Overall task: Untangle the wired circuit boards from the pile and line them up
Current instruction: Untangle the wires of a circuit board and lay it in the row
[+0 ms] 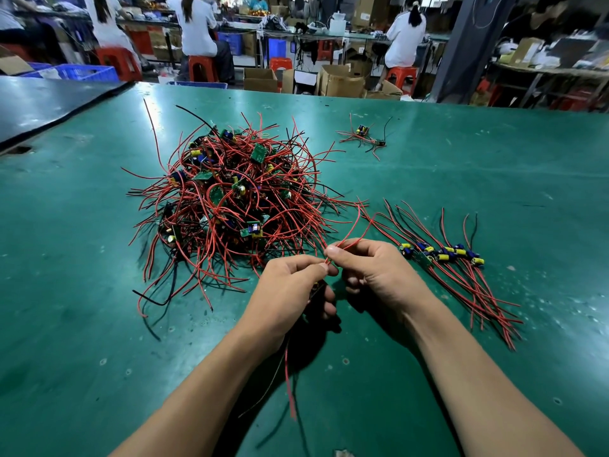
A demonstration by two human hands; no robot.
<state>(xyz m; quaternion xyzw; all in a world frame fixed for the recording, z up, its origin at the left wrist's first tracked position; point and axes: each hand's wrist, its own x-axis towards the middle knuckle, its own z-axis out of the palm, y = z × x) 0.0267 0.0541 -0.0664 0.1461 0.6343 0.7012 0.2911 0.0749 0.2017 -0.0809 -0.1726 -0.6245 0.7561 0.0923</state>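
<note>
Patience pays: left hand (290, 288), seemingly cupping a board (318, 290), and right hand (372, 268) pinch one red wire (361, 227), so draw gently.

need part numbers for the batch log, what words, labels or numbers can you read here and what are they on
None can be read in this view.
Boards in the pile: markings too small.
Lined-up boards: too small.
Board in the left hand, with a red wire pinched by the right hand: mostly hidden.
Cardboard boxes at the back: labels blurred.
</note>
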